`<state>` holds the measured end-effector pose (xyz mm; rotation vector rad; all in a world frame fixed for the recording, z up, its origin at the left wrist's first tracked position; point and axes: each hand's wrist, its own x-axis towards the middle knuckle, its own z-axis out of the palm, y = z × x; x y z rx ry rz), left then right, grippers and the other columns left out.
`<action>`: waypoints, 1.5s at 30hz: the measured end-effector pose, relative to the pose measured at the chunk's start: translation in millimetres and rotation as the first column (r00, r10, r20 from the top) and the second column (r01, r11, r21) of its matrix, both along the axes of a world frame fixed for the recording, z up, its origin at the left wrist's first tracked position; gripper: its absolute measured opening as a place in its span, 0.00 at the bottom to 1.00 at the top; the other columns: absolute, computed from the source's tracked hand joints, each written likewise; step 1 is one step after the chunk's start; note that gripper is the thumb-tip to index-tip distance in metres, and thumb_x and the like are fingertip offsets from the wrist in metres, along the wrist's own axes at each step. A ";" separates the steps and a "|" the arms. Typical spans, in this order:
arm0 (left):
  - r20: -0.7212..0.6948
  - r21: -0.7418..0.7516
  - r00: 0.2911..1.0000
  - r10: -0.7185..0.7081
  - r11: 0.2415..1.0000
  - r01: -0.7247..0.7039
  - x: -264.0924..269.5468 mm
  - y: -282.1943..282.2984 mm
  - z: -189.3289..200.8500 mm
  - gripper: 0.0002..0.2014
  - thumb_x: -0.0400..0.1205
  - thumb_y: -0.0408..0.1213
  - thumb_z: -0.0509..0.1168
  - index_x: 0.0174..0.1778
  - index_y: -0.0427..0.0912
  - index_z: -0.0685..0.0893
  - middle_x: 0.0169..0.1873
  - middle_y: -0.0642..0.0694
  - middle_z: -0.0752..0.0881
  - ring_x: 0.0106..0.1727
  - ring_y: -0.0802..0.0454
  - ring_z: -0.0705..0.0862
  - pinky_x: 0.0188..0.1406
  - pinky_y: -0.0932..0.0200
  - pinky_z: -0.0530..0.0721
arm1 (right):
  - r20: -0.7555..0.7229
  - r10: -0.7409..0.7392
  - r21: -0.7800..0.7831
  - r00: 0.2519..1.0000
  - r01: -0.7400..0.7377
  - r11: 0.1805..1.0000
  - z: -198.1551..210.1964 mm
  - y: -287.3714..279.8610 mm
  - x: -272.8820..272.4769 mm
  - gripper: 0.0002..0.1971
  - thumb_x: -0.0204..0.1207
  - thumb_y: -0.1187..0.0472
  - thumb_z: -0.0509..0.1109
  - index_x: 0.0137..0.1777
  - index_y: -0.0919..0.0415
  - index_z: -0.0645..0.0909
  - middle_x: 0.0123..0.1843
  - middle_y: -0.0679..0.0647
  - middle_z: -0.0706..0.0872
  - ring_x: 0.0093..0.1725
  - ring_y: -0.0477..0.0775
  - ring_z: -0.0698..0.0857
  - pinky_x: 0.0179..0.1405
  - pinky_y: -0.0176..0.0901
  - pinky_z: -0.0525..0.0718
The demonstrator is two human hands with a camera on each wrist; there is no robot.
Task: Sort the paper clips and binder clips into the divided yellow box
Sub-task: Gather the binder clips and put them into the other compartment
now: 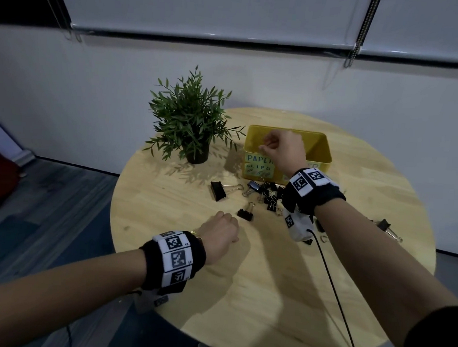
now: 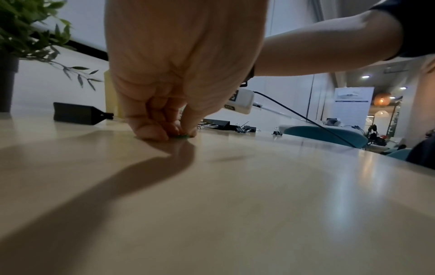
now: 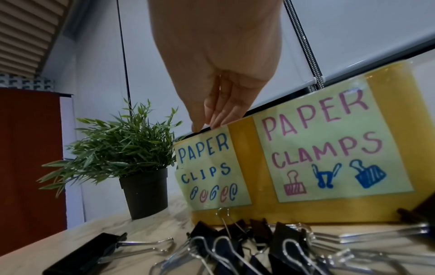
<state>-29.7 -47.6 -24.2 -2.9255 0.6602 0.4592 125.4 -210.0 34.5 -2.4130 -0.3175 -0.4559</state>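
Note:
The yellow box (image 1: 318, 145) stands at the back of the round table, with labels "PAPER CLIPS" on its left half and "PAPER CLAMPS" on its right (image 3: 242, 167). My right hand (image 1: 264, 146) hangs over the left compartment. Its fingertips (image 3: 196, 128) are gathered at the rim, and I cannot see whether they hold anything. My left hand (image 1: 223, 233) rests on the table with curled fingers (image 2: 150, 130), pinching a small green paper clip (image 2: 182, 136) against the wood. A heap of black binder clips (image 1: 268, 194) lies in front of the box (image 3: 235, 247).
A potted plant (image 1: 188, 122) stands left of the box. A large binder clip (image 1: 218, 191) and a smaller one (image 1: 245, 214) lie apart from the heap, and another (image 1: 384, 225) lies at the right. A black cable (image 1: 331, 281) runs from my right wrist across the wooden table (image 1: 268, 296).

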 end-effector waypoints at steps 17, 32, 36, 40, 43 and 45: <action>-0.049 -0.622 0.924 0.380 0.712 -0.326 -22.3 13.0 5.8 0.06 0.69 0.39 0.79 0.35 0.41 0.91 0.37 0.47 0.89 0.40 0.52 0.86 0.46 0.51 0.88 | 0.073 -0.007 -0.255 0.997 0.026 0.967 35.3 -34.1 -57.0 0.12 0.74 0.49 0.73 0.47 0.58 0.84 0.46 0.52 0.86 0.42 0.51 0.82 0.34 0.40 0.78; 0.027 -0.344 0.995 0.093 0.936 -0.078 -31.6 18.9 12.6 0.10 0.84 0.39 0.61 0.52 0.40 0.85 0.51 0.46 0.82 0.52 0.49 0.78 0.48 0.56 0.75 | -0.762 -0.106 -0.490 0.639 -0.461 0.740 -43.8 -61.1 -166.0 0.37 0.80 0.33 0.44 0.80 0.39 0.27 0.83 0.51 0.26 0.80 0.76 0.31 0.77 0.80 0.47; 0.036 -0.354 0.999 0.026 0.935 -0.012 -50.6 34.3 14.6 0.11 0.86 0.44 0.56 0.50 0.44 0.82 0.50 0.47 0.82 0.49 0.46 0.80 0.48 0.51 0.77 | -0.723 -0.104 -0.423 0.683 -0.319 0.848 -1.6 -92.9 -164.4 0.35 0.86 0.47 0.50 0.82 0.45 0.28 0.83 0.52 0.27 0.82 0.70 0.33 0.81 0.70 0.45; 0.182 -0.324 0.983 -0.006 0.944 0.066 -56.8 39.9 8.3 0.07 0.85 0.39 0.60 0.47 0.42 0.82 0.38 0.50 0.76 0.38 0.52 0.74 0.36 0.55 0.74 | -0.731 -0.291 -0.559 0.618 -0.297 0.774 8.5 -128.1 -168.3 0.40 0.82 0.38 0.52 0.83 0.46 0.30 0.83 0.56 0.26 0.82 0.74 0.34 0.80 0.71 0.45; 0.285 -0.249 0.957 -0.057 0.960 0.131 -54.2 37.3 5.0 0.08 0.77 0.28 0.68 0.46 0.44 0.90 0.30 0.51 0.73 0.32 0.54 0.70 0.27 0.58 0.66 | -0.791 -0.274 -0.551 0.547 -0.441 0.709 -1.8 -116.9 -189.5 0.41 0.81 0.36 0.48 0.82 0.47 0.26 0.80 0.61 0.24 0.81 0.76 0.35 0.79 0.74 0.39; 0.276 -0.226 0.960 -0.048 0.968 0.113 -53.4 32.4 4.8 0.11 0.81 0.30 0.63 0.50 0.45 0.89 0.34 0.49 0.77 0.35 0.52 0.73 0.31 0.58 0.66 | -0.801 -0.268 -0.529 0.535 -0.425 0.735 -9.9 -101.9 -200.4 0.41 0.82 0.35 0.48 0.81 0.46 0.25 0.82 0.61 0.26 0.80 0.78 0.34 0.79 0.76 0.41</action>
